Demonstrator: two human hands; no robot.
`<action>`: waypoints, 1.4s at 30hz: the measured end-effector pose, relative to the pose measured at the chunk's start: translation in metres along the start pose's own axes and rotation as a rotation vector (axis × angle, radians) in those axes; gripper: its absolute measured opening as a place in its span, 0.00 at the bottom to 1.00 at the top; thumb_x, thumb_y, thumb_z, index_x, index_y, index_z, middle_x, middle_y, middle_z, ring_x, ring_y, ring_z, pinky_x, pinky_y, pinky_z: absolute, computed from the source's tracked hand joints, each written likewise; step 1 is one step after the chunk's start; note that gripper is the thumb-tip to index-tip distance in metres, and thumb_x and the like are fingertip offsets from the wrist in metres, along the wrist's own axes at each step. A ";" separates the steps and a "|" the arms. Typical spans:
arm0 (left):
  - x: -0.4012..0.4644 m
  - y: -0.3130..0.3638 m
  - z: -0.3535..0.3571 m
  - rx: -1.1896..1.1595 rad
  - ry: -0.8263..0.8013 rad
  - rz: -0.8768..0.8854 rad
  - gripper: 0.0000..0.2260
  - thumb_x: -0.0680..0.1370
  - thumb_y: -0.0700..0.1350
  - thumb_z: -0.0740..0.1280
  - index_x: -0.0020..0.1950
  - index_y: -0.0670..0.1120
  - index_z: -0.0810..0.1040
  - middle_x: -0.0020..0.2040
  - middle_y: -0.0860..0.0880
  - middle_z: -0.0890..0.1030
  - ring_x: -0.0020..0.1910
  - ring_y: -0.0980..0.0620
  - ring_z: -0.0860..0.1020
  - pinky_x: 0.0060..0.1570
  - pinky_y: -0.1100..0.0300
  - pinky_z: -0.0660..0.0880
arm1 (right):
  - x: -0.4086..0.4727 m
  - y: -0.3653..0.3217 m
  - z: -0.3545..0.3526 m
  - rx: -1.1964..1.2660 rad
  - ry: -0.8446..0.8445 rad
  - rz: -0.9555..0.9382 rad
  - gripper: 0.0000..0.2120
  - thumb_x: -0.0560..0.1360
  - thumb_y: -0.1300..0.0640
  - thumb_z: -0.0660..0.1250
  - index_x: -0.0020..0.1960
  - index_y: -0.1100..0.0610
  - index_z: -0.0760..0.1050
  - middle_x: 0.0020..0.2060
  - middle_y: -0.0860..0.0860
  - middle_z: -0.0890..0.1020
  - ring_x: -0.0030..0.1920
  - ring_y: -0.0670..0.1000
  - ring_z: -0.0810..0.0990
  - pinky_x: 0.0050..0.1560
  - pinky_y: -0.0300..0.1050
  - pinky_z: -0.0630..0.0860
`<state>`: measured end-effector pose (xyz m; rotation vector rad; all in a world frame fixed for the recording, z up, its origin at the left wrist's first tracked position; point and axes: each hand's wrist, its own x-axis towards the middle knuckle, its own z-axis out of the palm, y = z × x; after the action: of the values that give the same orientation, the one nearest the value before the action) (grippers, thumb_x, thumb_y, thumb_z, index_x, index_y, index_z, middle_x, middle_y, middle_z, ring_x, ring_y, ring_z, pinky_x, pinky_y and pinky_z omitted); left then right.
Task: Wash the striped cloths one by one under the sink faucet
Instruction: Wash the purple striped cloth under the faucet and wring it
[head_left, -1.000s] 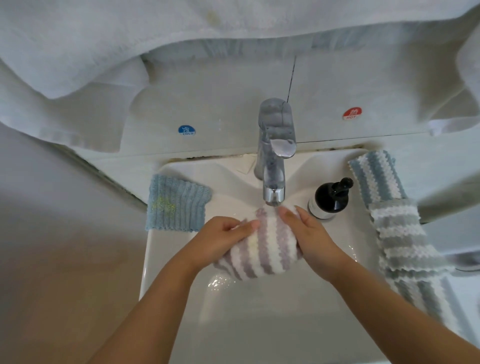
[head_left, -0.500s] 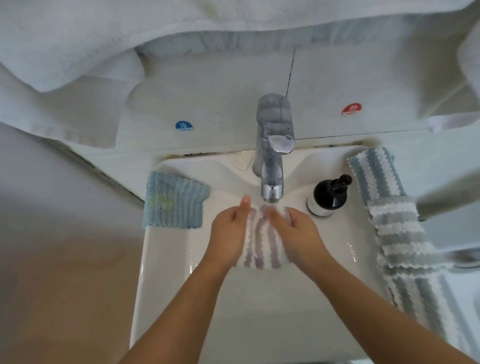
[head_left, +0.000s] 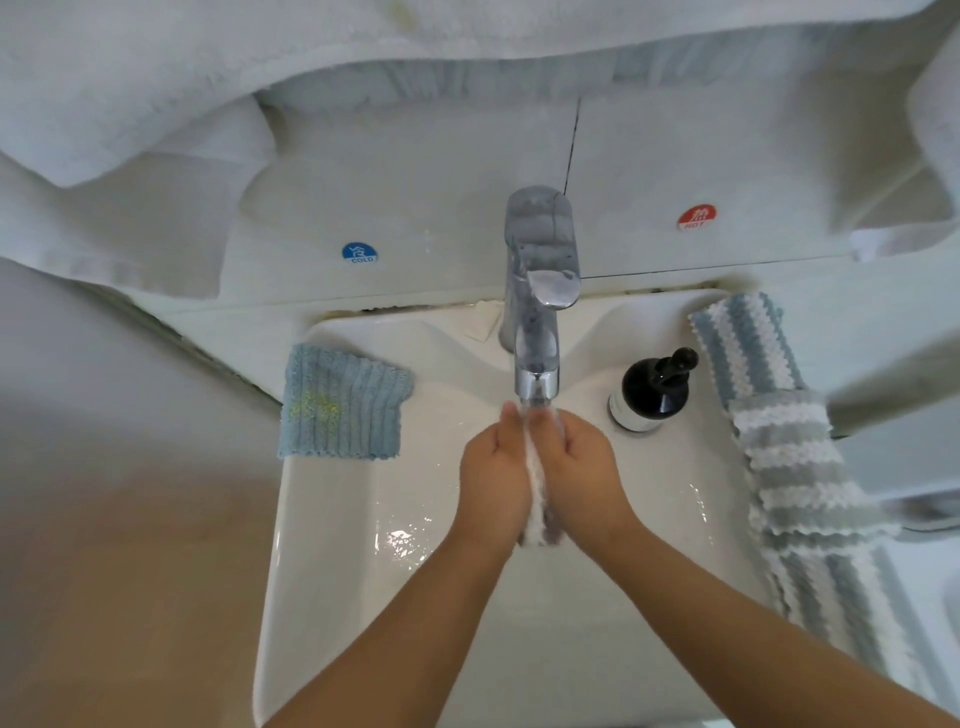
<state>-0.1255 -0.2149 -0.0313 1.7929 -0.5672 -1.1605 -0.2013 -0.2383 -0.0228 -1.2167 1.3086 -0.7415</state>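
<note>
pressing a white and purple striped fluffy cloth (head_left: 537, 499) flat between both palms, right under the chrome single-lever faucet (head_left: 537, 312). left hand (head_left: 496, 475) and right hand (head_left: 582, 467) facing each other, fingers fairly straight and pointing up toward the spout, sandwiching the cloth so only a thin edge is showing between them, plus a little bunched bit poking out at the bottom near the wrists. fingertips sitting just below the spout opening. hard to tell if water is actually running, though wet glints are showing on the basin floor left of the hands.

all happening over the middle of the white ceramic sink (head_left: 322, 545).

lying along the right rim: a blue and white striped fluffy cloth (head_left: 743, 343) at the back, and a grey and white striped fluffy cloth (head_left: 800, 467) overlapping its near end, with more striped fabric (head_left: 841, 597) trailing toward the front edge. can't tell if that last part is a separate cloth or the same one.

standing between the faucet and those cloths: a dark round pump bottle with a pale label (head_left: 652, 389), just beside the right hand but not touching.

draped over the back left corner of the sink: a plain light blue ribbed cloth (head_left: 343, 402) with a yellowish patch on it.

stuck on the pale wall behind: a round blue cold sticker (head_left: 359, 253) on the left, a round red hot sticker (head_left: 696, 216) on the right. hanging across the top: big white towels (head_left: 208, 78).
</note>
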 end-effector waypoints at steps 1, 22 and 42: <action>0.006 0.001 -0.003 -0.034 0.043 0.010 0.23 0.84 0.55 0.54 0.39 0.43 0.79 0.34 0.44 0.81 0.37 0.47 0.82 0.44 0.53 0.78 | -0.007 -0.001 0.001 -0.002 -0.045 0.001 0.21 0.81 0.52 0.60 0.30 0.55 0.65 0.20 0.45 0.69 0.22 0.41 0.69 0.27 0.34 0.67; 0.006 0.009 -0.008 -0.140 0.081 0.116 0.23 0.84 0.53 0.54 0.36 0.43 0.75 0.28 0.49 0.78 0.31 0.52 0.80 0.35 0.61 0.76 | -0.014 -0.001 0.007 0.066 -0.065 0.015 0.19 0.82 0.52 0.59 0.35 0.60 0.71 0.23 0.47 0.74 0.27 0.46 0.76 0.26 0.40 0.73; 0.012 0.014 -0.007 -0.035 0.097 0.159 0.24 0.84 0.54 0.53 0.36 0.42 0.73 0.29 0.47 0.76 0.29 0.57 0.76 0.32 0.66 0.74 | -0.019 -0.003 0.007 0.084 -0.054 -0.058 0.19 0.82 0.52 0.59 0.34 0.58 0.68 0.23 0.52 0.72 0.24 0.49 0.74 0.24 0.40 0.71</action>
<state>-0.1130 -0.2274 -0.0240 1.7306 -0.6162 -0.9649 -0.1977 -0.2200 -0.0152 -1.2028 1.1912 -0.7921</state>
